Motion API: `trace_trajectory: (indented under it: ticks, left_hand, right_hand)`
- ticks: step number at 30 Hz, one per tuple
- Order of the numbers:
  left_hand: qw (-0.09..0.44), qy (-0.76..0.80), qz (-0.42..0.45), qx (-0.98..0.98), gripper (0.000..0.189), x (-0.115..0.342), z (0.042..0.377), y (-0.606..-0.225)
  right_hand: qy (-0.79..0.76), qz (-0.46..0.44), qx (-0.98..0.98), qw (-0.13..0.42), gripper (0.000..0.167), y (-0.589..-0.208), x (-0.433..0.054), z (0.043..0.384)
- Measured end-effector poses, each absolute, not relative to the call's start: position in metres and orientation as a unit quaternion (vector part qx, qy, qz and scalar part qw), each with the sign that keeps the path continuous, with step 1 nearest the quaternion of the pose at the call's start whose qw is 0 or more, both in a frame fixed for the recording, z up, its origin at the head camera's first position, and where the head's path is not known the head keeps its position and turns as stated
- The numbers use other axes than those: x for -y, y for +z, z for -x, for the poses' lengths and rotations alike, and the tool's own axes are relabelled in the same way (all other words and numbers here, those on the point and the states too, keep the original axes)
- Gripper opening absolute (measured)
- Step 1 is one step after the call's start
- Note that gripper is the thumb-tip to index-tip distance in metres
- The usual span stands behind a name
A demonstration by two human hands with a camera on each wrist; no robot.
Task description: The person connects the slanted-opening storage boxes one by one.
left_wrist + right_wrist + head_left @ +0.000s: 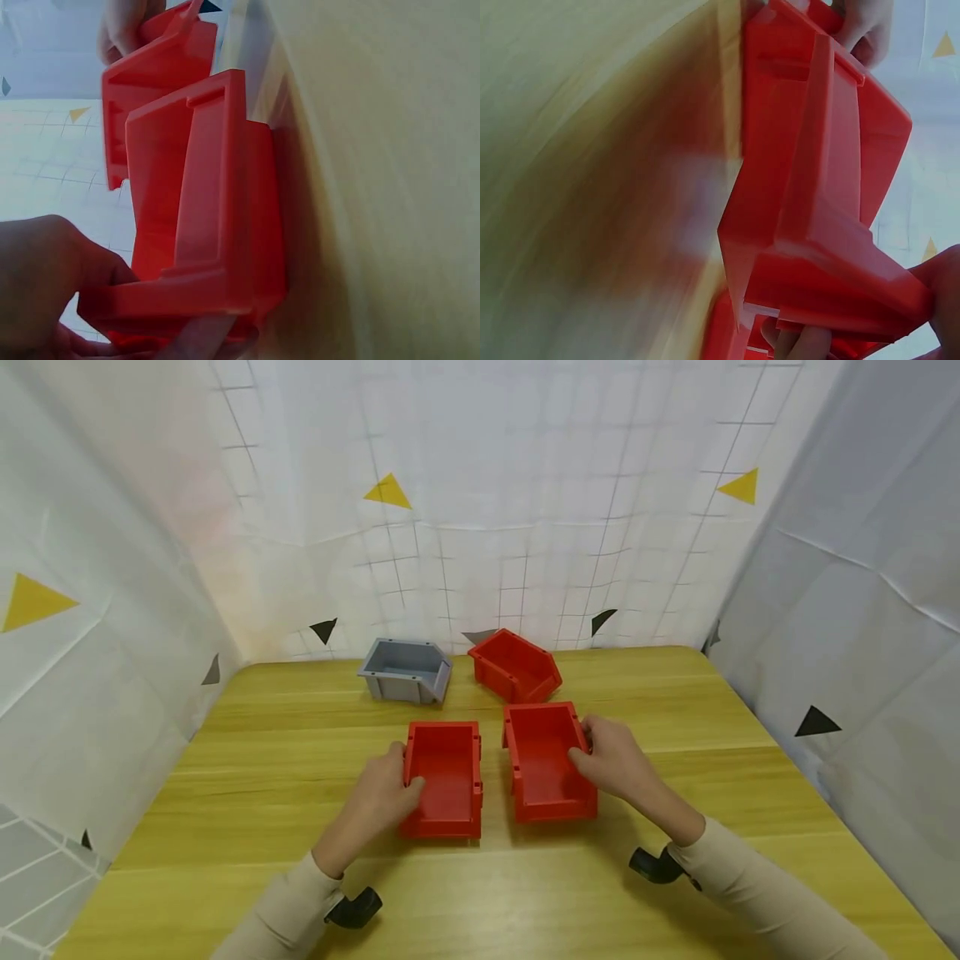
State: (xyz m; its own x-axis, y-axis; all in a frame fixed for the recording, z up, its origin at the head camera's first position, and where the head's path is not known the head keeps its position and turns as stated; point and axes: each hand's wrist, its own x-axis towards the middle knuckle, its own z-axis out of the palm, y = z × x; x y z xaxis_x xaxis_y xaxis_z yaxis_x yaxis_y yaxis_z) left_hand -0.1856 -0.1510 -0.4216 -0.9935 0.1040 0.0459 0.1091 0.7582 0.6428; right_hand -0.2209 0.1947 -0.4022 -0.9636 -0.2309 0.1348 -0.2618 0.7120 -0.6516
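My left hand grips the left side wall of a red plastic storage bin, thumb over the rim and fingers under its outside. A second red storage bin is held by my right hand at its right wall, with the thumb inside. This right bin is tilted and raised above the table, its shadow below it. Side by side, the two bins have a narrow gap between them in the head view. In the right wrist view, fingers curl under the right bin's wall.
Behind the held bins, a third red bin lies turned at an angle near the table's back edge. A grey bin stands to its left. The wooden table meets white sheet walls at the back and sides.
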Motion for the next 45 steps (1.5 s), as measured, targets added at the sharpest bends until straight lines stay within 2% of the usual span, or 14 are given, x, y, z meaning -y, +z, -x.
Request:
trace_trajectory:
  ticks: [13, 23, 28, 31, 34, 38, 45]
  left_hand:
    - [0.0, -0.361, 0.069, 0.93, 0.034, 0.14, 0.178, -0.423]
    - [-0.036, -0.352, 0.042, 0.934, 0.038, 0.141, 0.179, -0.416]
    - [0.03, -0.324, 0.054, 0.944, 0.05, 0.149, 0.186, -0.417]
    - [0.083, -0.32, 0.103, 0.938, 0.057, 0.153, 0.191, -0.425]
    - [0.12, -0.323, 0.169, 0.924, 0.055, 0.156, 0.195, -0.433]
    - [0.146, -0.327, 0.214, 0.909, 0.051, 0.156, 0.198, -0.441]
    - [0.167, -0.327, 0.22, 0.904, 0.049, 0.156, 0.197, -0.445]
  right_hand:
    - [0.365, -0.13, 0.922, 0.016, 0.012, -0.388, -0.183, 0.215]
    - [0.374, -0.13, 0.918, 0.006, 0.017, -0.384, -0.178, 0.215]
    - [0.378, -0.13, 0.917, 0.006, 0.018, -0.383, -0.177, 0.215]
    - [0.38, -0.133, 0.915, 0.01, 0.018, -0.383, -0.177, 0.214]
    - [0.383, -0.138, 0.913, 0.013, 0.018, -0.382, -0.176, 0.213]
    - [0.386, -0.138, 0.912, 0.009, 0.018, -0.381, -0.174, 0.213]
    - [0.372, -0.133, 0.919, 0.015, 0.01, -0.383, -0.17, 0.214]
